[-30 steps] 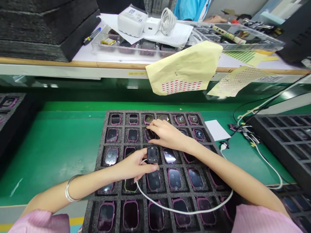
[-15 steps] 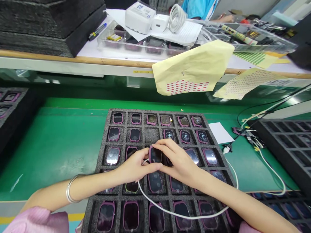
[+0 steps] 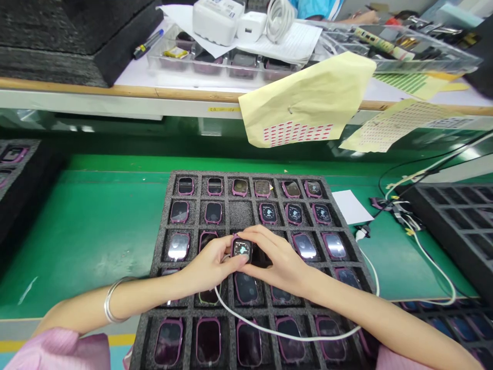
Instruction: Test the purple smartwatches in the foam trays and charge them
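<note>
Between both hands I hold a purple-framed smartwatch, its screen lit with a watch face. My left hand grips its left side, with the thumb at the screen's lower part. Fingers of my right hand close around the top and right edges. A white cable runs up to my left hand; its end there is hidden behind the fingers. Beneath the hands lies a grey foam tray with rows of similar smartwatches, most with dark screens. One compartment above the held watch has no watch in it.
Another foam tray stands at the right and a third at the left. A white paper and tangled cables lie right of the middle tray. Yellow sticker sheets hang from the shelf edge. Chargers rest on the shelf.
The held watch's dark screen has lit up with a watch face. The watch and both hands have shifted slightly left, and the right fingers uncover more of the screen.
</note>
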Demonstrator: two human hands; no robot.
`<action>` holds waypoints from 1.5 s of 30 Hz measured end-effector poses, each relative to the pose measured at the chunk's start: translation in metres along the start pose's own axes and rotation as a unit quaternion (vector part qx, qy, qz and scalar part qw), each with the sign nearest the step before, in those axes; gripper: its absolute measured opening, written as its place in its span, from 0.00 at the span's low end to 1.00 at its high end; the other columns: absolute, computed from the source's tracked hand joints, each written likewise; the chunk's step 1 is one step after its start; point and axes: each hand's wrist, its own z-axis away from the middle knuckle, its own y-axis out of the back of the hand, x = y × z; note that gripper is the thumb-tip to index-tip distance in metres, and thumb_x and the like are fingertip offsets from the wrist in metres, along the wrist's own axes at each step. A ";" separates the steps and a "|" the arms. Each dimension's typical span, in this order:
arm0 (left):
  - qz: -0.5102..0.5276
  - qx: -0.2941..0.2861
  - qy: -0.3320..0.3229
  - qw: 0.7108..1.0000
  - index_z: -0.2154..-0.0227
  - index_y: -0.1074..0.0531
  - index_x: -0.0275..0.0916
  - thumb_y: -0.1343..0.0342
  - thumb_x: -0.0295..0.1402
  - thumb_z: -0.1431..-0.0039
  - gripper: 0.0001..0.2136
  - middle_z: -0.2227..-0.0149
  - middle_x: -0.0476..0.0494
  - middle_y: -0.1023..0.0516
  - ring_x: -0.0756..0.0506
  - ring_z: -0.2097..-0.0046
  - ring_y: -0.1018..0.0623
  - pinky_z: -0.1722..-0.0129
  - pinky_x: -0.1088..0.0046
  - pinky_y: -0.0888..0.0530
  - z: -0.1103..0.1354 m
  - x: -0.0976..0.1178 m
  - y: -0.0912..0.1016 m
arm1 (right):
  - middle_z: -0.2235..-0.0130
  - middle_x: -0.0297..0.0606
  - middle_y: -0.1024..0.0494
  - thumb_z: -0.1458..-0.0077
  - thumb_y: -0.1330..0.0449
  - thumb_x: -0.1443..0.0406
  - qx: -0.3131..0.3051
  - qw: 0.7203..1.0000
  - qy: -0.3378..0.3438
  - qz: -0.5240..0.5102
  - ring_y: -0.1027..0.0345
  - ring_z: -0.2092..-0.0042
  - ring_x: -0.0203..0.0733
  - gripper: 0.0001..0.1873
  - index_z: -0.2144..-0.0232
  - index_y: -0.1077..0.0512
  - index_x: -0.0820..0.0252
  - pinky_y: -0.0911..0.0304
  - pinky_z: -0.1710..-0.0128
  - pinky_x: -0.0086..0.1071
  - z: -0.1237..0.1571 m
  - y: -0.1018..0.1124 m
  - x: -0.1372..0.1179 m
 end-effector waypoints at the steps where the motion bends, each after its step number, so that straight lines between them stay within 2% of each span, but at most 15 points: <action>1: -0.001 -0.001 -0.001 1.000 0.59 0.32 0.34 0.45 0.38 0.42 0.13 0.66 0.46 0.30 0.46 0.63 0.32 0.61 0.71 0.35 0.000 0.000 0.000 | 0.57 0.46 0.29 0.43 0.38 0.63 0.000 1.000 0.000 0.000 0.32 0.56 0.48 0.20 0.50 0.37 0.61 0.31 0.58 0.40 0.000 0.000 0.000; 10: -0.043 -0.002 0.006 0.999 0.61 0.33 0.34 0.46 0.40 0.42 0.14 0.64 0.45 0.30 0.45 0.62 0.32 0.59 0.69 0.34 0.001 0.000 0.001 | 0.57 0.48 0.29 0.41 0.40 0.59 0.006 1.000 0.010 0.006 0.31 0.57 0.48 0.20 0.50 0.36 0.63 0.30 0.59 0.40 0.002 0.001 0.001; 24: -0.050 -0.002 0.009 0.999 0.62 0.33 0.34 0.47 0.38 0.41 0.12 0.64 0.44 0.30 0.45 0.62 0.31 0.59 0.69 0.34 0.000 0.003 0.000 | 0.58 0.48 0.28 0.42 0.40 0.60 0.011 1.000 0.007 0.009 0.31 0.57 0.48 0.20 0.51 0.36 0.63 0.30 0.58 0.42 0.002 0.000 0.001; 38: -0.048 -0.005 0.005 0.999 0.58 0.33 0.33 0.47 0.39 0.41 0.14 0.65 0.45 0.31 0.45 0.62 0.32 0.59 0.70 0.35 0.000 0.001 0.000 | 0.57 0.49 0.30 0.43 0.39 0.63 0.006 1.000 0.002 0.004 0.33 0.56 0.49 0.20 0.50 0.37 0.64 0.32 0.57 0.43 0.004 -0.002 0.002; 40: -0.063 -0.003 0.003 0.998 0.57 0.34 0.34 0.47 0.40 0.41 0.15 0.64 0.46 0.32 0.46 0.63 0.33 0.62 0.71 0.35 0.001 0.001 0.000 | 0.56 0.48 0.31 0.43 0.39 0.64 -0.010 1.000 -0.004 -0.014 0.34 0.55 0.49 0.20 0.50 0.37 0.64 0.33 0.56 0.42 0.002 0.004 0.000; 42: -0.062 -0.018 0.021 0.998 0.53 0.37 0.37 0.44 0.42 0.43 0.19 0.65 0.48 0.33 0.50 0.69 0.35 0.69 0.74 0.37 0.003 0.001 0.000 | 0.55 0.46 0.31 0.44 0.37 0.64 -0.018 0.999 -0.006 -0.037 0.35 0.54 0.48 0.20 0.51 0.36 0.62 0.35 0.55 0.40 -0.004 0.013 0.001; 45: -0.052 -0.054 0.060 0.995 0.50 0.43 0.39 0.39 0.42 0.48 0.27 0.65 0.50 0.34 0.54 0.76 0.41 0.77 0.77 0.43 0.007 0.005 -0.001 | 0.55 0.43 0.31 0.47 0.34 0.62 0.029 0.999 -0.016 -0.022 0.36 0.52 0.48 0.21 0.52 0.35 0.60 0.38 0.52 0.41 -0.019 0.026 0.009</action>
